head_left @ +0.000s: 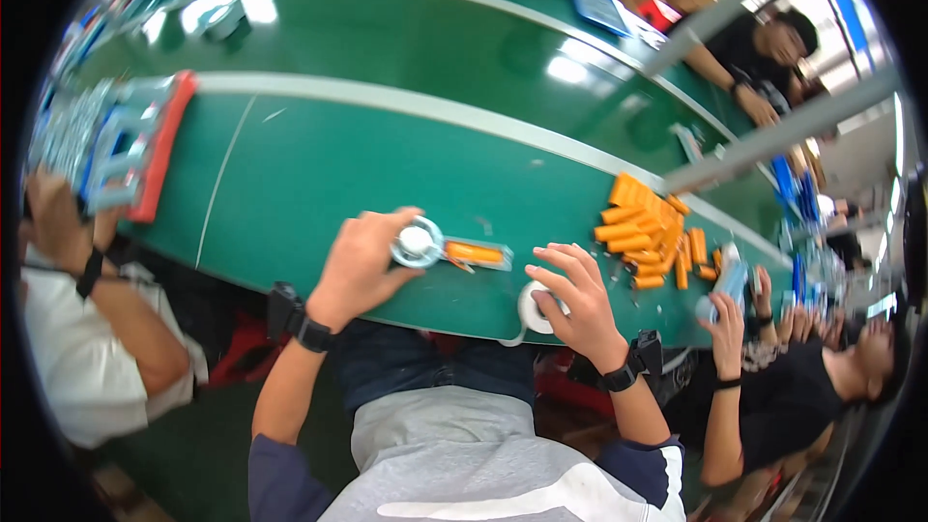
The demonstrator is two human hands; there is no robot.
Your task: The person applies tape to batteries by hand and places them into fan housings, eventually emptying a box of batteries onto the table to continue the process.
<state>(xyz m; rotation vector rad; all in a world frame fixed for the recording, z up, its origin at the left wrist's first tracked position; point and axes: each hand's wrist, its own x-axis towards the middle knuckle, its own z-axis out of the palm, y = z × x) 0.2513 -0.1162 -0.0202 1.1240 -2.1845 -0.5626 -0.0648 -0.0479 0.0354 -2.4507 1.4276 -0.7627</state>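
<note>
My left hand (360, 261) is closed around the round head of a pale blue handheld device (432, 244), which has a white disc in its ring. The device lies over the green bench with its handle pointing right. In the handle sits an orange cylindrical battery (474, 252), with small wires showing beneath it. My right hand (580, 304) is over a roll of white tape (534, 309) at the bench's near edge. Its fingers are spread and curved, with the thumb over the roll. A loose strip of tape (512, 340) hangs at the edge.
A pile of orange batteries (650, 232) lies to the right on the green bench (319, 174). At far left, a red-edged bin (166, 150) holds pale blue parts beside a co-worker's hand. Another co-worker at right holds a pale blue part (732, 280). A grey metal post (764, 145) slants across upper right.
</note>
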